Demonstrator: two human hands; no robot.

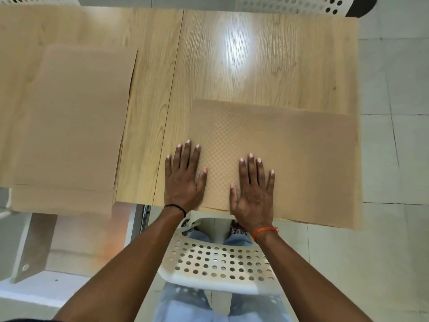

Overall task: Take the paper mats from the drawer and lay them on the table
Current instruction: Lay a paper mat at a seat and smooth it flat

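The white chair stands below the paper mat. Both hands lie flat, fingers straight and spread: right hand on the mat, left hand across its left edge, on the wooden surface.

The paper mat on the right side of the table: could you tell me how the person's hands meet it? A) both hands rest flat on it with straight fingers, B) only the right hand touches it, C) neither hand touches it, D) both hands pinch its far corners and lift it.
A: the left hand and right hand lie palm-down, fingers straight, on the paper mat, which lies flat on the table.
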